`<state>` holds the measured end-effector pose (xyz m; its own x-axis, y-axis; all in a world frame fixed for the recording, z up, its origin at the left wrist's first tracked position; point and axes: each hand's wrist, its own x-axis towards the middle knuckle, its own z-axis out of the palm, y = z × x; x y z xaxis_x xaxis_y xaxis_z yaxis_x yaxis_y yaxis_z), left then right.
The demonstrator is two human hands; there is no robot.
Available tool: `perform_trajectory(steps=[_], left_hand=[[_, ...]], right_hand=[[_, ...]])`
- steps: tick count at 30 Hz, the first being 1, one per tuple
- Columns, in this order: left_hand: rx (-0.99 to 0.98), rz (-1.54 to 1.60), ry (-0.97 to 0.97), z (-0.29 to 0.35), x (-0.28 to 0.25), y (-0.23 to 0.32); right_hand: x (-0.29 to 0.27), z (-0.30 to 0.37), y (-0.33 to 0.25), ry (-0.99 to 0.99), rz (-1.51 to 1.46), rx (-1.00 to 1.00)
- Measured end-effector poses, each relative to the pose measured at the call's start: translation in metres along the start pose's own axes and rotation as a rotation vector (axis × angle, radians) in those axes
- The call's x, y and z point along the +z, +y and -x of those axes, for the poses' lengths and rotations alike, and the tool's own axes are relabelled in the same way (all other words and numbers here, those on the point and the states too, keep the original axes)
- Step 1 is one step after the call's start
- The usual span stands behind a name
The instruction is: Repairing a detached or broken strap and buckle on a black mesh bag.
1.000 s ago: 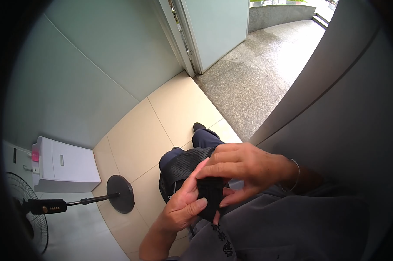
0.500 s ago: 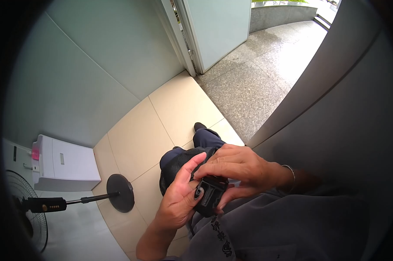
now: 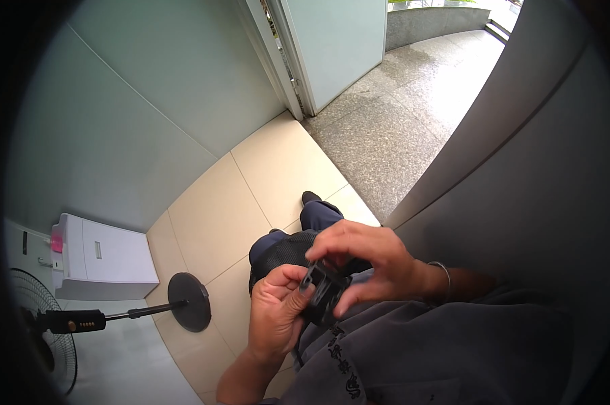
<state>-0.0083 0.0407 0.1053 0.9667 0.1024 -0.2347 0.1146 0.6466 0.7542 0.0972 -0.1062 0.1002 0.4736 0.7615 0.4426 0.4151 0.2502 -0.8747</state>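
A small black boxy device (image 3: 324, 295) is held in front of my body, above my lap. My left hand (image 3: 273, 316) grips its left side, the thumb pressed on the near face and the fingers curled behind. My right hand (image 3: 380, 262) curves round the other side, its thumb at the lower right edge and its fingertips at the top edge. The exact kind of device does not show. Beneath the hands lies a black mesh item (image 3: 284, 255) over my dark blue trousers (image 3: 320, 216).
On the left stand a black fan (image 3: 82, 319) with a round base (image 3: 189, 302) and a white cabinet (image 3: 112, 260) with a pink item (image 3: 56, 243) at its edge. Beige tiles (image 3: 217, 209) meet grey stone paving (image 3: 379, 135) by an open door (image 3: 335, 47). A grey panel (image 3: 507, 175) rises close on my right.
The device has turned in my hands, showing another side. My right hand has spread its fingers wider and shifted along the top edge, while my left index finger has drawn in.
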Motion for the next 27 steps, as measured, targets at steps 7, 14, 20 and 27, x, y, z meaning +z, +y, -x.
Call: perform_trajectory(steps=[7,14,20,27], left_hand=[[-0.043,-0.106,0.060,-0.006,0.005,0.005],[-0.106,-0.061,0.084,-0.006,0.013,0.013],[-0.092,-0.127,0.135,-0.013,0.013,0.007],[-0.108,-0.159,0.182,-0.009,0.012,0.009]], right_hand=[[0.013,0.012,0.034,0.043,-0.839,0.339],[0.029,0.017,0.045,0.035,-1.139,0.366],[0.029,0.014,0.038,0.079,-1.116,0.365],[0.029,0.013,0.040,0.117,-1.162,0.288]])
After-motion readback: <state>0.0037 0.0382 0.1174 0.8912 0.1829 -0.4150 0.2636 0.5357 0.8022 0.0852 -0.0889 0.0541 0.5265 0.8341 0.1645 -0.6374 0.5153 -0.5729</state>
